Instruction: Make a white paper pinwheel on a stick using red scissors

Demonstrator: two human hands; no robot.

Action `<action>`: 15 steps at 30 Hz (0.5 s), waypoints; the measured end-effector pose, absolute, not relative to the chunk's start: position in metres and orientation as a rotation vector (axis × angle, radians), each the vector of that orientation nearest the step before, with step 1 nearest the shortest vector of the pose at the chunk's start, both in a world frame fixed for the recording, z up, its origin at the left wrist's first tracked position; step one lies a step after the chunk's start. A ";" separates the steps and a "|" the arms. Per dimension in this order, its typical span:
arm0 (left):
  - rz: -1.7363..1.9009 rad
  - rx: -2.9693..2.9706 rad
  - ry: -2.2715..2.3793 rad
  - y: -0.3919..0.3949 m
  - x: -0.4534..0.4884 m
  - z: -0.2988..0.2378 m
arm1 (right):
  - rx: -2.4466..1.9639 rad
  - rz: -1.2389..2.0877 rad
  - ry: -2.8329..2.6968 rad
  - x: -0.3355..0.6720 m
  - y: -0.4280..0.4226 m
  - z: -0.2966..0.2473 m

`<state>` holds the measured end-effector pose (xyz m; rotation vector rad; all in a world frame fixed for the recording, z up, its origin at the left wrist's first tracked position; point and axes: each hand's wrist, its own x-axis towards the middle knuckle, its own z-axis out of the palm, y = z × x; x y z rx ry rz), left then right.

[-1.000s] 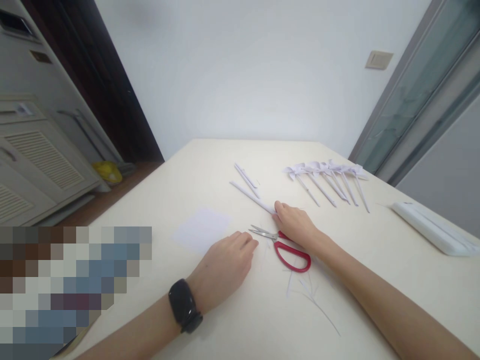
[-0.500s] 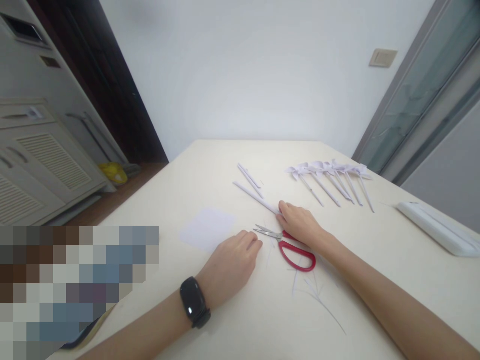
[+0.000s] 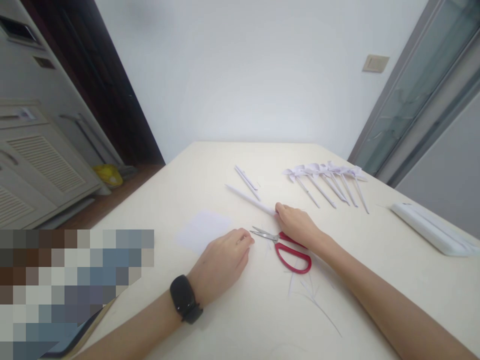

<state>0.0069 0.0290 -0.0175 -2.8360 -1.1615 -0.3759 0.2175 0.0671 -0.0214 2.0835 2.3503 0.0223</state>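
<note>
My right hand [image 3: 298, 225] is closed around the near end of a rolled white paper stick [image 3: 247, 196], which points away to the far left. Red-handled scissors [image 3: 292, 257] lie beside that hand, one handle loop partly under my wrist and the blades slightly apart. My left hand [image 3: 223, 260], with a black watch on the wrist, rests loosely bent on the table, with no object visible in it. Just beyond it lies a pale sheet of paper [image 3: 202, 227], partly covered by the hand.
Two more paper sticks [image 3: 246, 181] lie farther back. Several paper pinwheels [image 3: 326, 175] form a row at the back right. Thin paper scraps [image 3: 311, 295] are scattered near the scissors. A long white box-like object [image 3: 431, 227] sits on the table's [image 3: 232, 325] right side.
The paper stick has swung slightly left in my right hand, its far end blurred. My left hand has drawn slightly left, away from the scissors' tips. The whole view has shifted a little.
</note>
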 end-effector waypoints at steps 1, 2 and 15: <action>-0.371 -2.812 -1.184 0.030 0.006 -0.017 | 2.091 0.017 2.347 0.217 0.067 -0.021; -0.367 -2.780 -1.212 0.031 0.005 -0.016 | 2.099 0.012 2.344 0.217 0.067 -0.021; -0.159 -2.537 -1.484 0.046 -0.019 -0.017 | 2.154 -0.001 2.374 0.217 0.065 -0.020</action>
